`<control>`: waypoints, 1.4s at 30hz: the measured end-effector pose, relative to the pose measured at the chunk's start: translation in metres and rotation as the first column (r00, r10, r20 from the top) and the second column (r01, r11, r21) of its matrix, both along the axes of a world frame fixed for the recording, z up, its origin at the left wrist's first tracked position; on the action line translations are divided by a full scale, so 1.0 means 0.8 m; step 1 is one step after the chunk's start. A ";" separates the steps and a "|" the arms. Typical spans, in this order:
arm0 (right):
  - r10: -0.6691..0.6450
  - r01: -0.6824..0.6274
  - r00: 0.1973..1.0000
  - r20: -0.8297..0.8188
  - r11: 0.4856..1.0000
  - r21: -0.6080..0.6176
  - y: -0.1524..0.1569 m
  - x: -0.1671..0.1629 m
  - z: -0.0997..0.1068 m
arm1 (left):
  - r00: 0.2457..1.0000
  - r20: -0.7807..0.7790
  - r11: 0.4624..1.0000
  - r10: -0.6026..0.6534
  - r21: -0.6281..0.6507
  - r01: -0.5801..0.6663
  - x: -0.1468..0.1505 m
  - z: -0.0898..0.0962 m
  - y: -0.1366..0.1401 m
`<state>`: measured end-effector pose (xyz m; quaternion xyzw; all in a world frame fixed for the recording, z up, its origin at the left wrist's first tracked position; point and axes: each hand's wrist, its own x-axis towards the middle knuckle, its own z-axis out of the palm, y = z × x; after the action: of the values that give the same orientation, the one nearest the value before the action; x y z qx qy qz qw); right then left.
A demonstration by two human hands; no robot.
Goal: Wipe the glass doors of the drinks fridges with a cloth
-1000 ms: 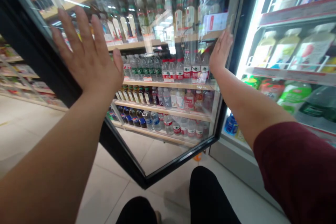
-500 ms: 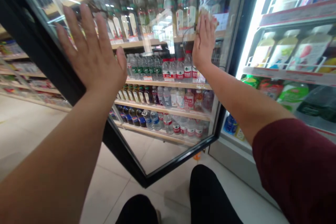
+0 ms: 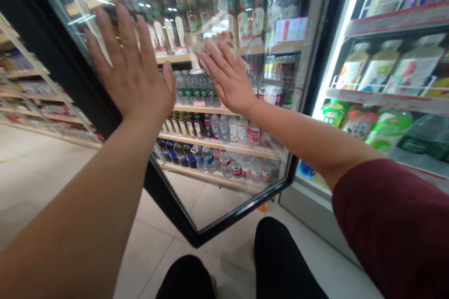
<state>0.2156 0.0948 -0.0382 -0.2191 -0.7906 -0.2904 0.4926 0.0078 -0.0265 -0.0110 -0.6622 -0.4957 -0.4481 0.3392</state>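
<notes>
Tiled floor (image 3: 38, 163), open glass door (image 3: 191, 119) above.

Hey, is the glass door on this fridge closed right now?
No, the glass door stands swung out from the fridge, your left hand spread over its pane, leaving the fridge's bottles uncovered.

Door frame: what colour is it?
The door frame is black, best seen in the head view.

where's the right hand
In the head view, the right hand is just above the picture's centre, at the open glass door, to the right of the left hand.
</notes>
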 end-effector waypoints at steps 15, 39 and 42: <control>0.202 -0.174 0.971 -0.123 0.963 0.207 -0.055 -0.079 0.037 | 0.997 0.027 0.996 0.066 -0.058 -0.064 0.003 0.002 -0.003; -0.069 0.073 0.992 0.106 0.997 -0.036 -0.005 0.035 -0.033 | 0.983 -0.068 0.986 0.168 0.003 -0.168 0.000 -0.003 -0.005; -0.126 0.113 0.981 -0.146 0.989 -0.096 0.024 0.048 0.003 | 0.970 -0.083 0.972 0.230 -0.022 -0.232 -0.001 -0.002 -0.005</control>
<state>0.2541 0.1141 -0.0360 -0.3089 -0.7483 -0.2670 0.5229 0.0069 -0.0304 -0.0126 -0.6227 -0.5625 -0.3707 0.3980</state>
